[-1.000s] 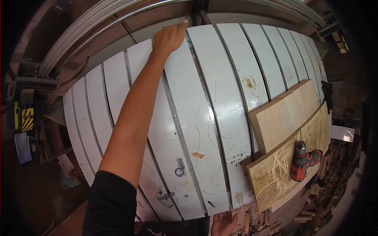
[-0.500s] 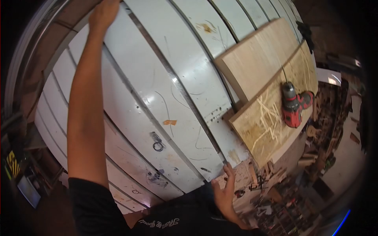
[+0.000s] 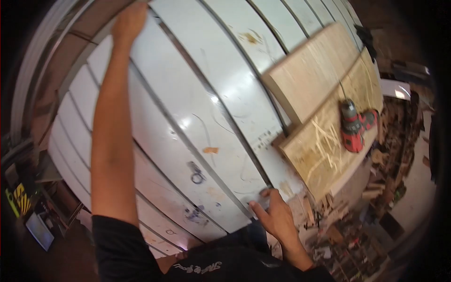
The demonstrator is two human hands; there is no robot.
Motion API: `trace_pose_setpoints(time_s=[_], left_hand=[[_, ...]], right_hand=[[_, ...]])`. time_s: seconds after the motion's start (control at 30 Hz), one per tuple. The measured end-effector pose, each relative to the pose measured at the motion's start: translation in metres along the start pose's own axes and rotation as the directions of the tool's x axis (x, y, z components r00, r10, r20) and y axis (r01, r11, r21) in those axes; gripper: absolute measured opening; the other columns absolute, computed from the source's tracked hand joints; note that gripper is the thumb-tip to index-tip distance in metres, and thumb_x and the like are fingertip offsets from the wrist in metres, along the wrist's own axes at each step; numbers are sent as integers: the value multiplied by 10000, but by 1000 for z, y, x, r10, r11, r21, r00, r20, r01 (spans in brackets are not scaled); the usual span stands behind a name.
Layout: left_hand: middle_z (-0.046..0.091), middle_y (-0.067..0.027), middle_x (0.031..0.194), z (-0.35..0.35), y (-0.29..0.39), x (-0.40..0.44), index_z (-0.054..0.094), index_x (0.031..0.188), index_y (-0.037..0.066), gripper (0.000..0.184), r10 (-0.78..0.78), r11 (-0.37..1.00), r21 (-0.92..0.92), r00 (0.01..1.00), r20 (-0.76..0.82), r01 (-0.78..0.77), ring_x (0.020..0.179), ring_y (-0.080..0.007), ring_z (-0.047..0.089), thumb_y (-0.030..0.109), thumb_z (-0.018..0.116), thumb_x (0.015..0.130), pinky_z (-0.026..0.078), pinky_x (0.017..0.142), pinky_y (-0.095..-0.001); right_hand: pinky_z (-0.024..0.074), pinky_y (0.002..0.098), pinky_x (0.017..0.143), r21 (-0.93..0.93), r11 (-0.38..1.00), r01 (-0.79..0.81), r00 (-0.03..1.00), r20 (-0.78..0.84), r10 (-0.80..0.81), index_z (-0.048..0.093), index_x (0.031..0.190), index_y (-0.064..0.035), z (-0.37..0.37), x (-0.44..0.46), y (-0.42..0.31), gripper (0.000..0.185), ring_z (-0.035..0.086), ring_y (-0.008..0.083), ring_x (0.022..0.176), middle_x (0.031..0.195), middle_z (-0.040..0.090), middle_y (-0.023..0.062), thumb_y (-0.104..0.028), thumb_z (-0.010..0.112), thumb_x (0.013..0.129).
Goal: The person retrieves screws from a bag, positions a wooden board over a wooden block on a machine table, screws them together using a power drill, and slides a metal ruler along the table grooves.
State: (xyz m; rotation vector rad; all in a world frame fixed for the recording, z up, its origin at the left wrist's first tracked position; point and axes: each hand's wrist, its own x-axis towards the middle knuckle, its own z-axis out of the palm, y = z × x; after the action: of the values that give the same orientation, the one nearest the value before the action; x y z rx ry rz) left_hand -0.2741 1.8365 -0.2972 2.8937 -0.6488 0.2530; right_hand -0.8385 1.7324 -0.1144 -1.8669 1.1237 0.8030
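A long white table (image 3: 221,101) with dark lengthwise slots stretches out before me. My left hand (image 3: 130,22) reaches to its far left end, beside the end of a slot. The fingers there are curled and partly hidden, so what they hold, if anything, does not show. At the near end, my right hand (image 3: 278,215) touches the table edge where a slot (image 3: 244,143) runs out. Its thumb and forefinger are apart, with nothing visible between them.
A thick pale wooden board (image 3: 312,70) lies on the right side of the table. Alongside is a chip-strewn yellowish board (image 3: 314,162) bearing a red and black cordless drill (image 3: 351,127). Wood scraps (image 3: 376,188) clutter the floor at right. A lit screen (image 3: 39,231) shows at lower left.
My right hand has moved up and slightly right onto the table's near edge, showing more of its back. The view has shifted slightly. My left hand stays at the far end.
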Motion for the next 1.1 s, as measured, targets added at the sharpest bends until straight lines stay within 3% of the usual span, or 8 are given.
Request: trace_pose_setpoints(time_s=[0.03, 0.13, 0.2, 0.33, 0.47, 0.73, 0.97, 1.1], left_hand=[[682, -143, 1170, 8, -9, 5, 666, 1164, 152, 418, 166, 983, -62, 978, -122, -175, 1100, -374, 625, 374, 350, 1003, 505, 920, -514], [703, -138, 1113, -18, 12, -9, 679, 1125, 158, 417, 104, 986, -115, 988, -115, -117, 1076, -394, 628, 379, 355, 982, 502, 922, -503], [698, -147, 1128, -29, 21, -14, 696, 1097, 150, 433, -62, 965, -259, 996, -62, 44, 1082, -409, 620, 383, 359, 959, 478, 957, -487], [695, -153, 1139, -47, 29, -19, 710, 1088, 157, 442, -105, 937, -333, 994, 14, 104, 1084, -415, 616, 385, 359, 946, 467, 976, -479], [700, -145, 1133, -51, 30, -20, 707, 1116, 175, 440, -151, 934, -323, 988, 25, 151, 1078, -410, 622, 377, 354, 947, 465, 990, -464], [704, -129, 1129, -51, 33, -22, 700, 1151, 211, 429, -119, 951, -289, 993, 3, 115, 1075, -394, 630, 362, 356, 946, 476, 978, -457], [703, -123, 1128, -44, 29, -19, 697, 1113, 188, 402, -105, 959, -267, 994, -13, 98, 1046, -391, 639, 325, 357, 949, 495, 945, -462], [703, -129, 1099, -48, 32, -21, 670, 1065, 151, 369, -63, 978, -200, 997, -40, 54, 1029, -390, 645, 310, 353, 962, 507, 911, -485]], right_hand=[[509, 456, 725, -63, 996, 62, 997, -40, -65, 548, 1130, 10, 6, 1, 4, 480, 654, 365, 767, 1021, 644, 234, -363, 724, 884], [509, 455, 730, -137, 978, 160, 982, -78, -172, 544, 1081, -4, 9, 11, -8, 448, 665, 364, 731, 1033, 646, 241, -357, 729, 877], [514, 454, 719, 17, 1000, -1, 1000, -29, 2, 531, 1078, -9, 2, 14, -29, 441, 677, 361, 700, 988, 669, 246, -336, 738, 867], [521, 432, 692, 353, 914, 203, 972, -185, -144, 515, 1083, -14, 18, 16, -15, 448, 691, 338, 702, 882, 689, 232, -315, 753, 853], [521, 367, 649, 73, 993, -97, 995, -28, 99, 489, 1113, -9, 4, 3, -7, 445, 703, 271, 741, 887, 694, 194, -226, 770, 845], [531, 278, 588, 750, 661, -29, 987, -83, 138, 457, 1062, -8, 48, 6, 19, 268, 710, 245, 940, 1145, 422, 124, -122, 659, 929], [538, 285, 560, 812, 583, -15, 987, -83, 141, 468, 992, -31, 56, 12, 0, 216, 715, 239, 906, 1127, 440, 128, -112, 658, 929], [555, 296, 591, 434, 888, 154, 981, -176, -85, 536, 906, -16, 52, 4, 27, 191, 720, 255, 831, 1217, 500, 213, -107, 704, 893]])
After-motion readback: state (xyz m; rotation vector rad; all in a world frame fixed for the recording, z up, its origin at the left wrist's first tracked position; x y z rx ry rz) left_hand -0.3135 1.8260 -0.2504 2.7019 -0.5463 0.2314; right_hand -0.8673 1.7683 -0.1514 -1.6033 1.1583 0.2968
